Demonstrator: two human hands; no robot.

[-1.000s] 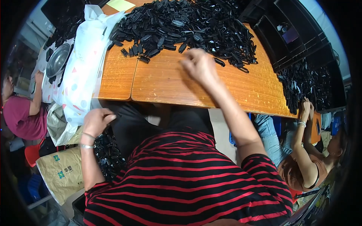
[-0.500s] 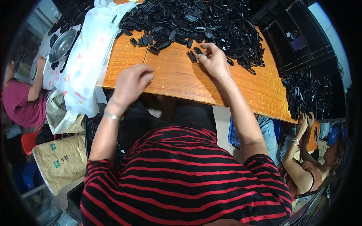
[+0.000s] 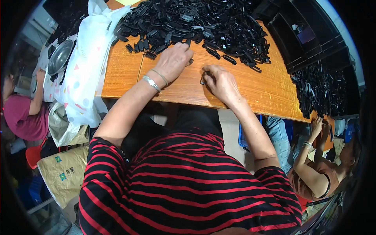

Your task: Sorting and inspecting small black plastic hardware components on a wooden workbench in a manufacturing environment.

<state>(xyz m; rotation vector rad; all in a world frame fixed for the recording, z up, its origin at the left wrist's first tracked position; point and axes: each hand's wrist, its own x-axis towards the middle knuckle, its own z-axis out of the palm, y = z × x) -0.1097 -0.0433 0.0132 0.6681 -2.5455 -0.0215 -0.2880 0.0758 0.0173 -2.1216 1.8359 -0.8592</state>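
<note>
My left hand (image 3: pixel 172 62) reaches over the table to the near edge of a heap of black plastic parts (image 3: pixel 188 23). Its fingers are bent down round a small black plastic part (image 3: pixel 190 61), mostly hidden by the hand. Closer to me, my right hand (image 3: pixel 223 85) is closed, pinching another small dark plastic part (image 3: pixel 202 81) between thumb and fingers. Only the end of that part shows. Two loose elongated black pieces (image 3: pixel 229 59) lie beyond the right hand. Several short ridged black parts (image 3: pixel 150 55) rest left of the left hand.
White patterned sheeting (image 3: pixel 84 66) covers the table's left side. Black bins (image 3: pixel 305 39) and a further heap of black parts (image 3: pixel 319 92) stand at right. A co-worker (image 3: pixel 317 168) sits at right, another person (image 3: pixel 25 113) at left. The wooden table's (image 3: pixel 250 90) front edge is near me.
My left hand has moved right and forward, onto the small part lying by the heap. My right hand has drawn back toward me with its part. The view has shifted slightly.
</note>
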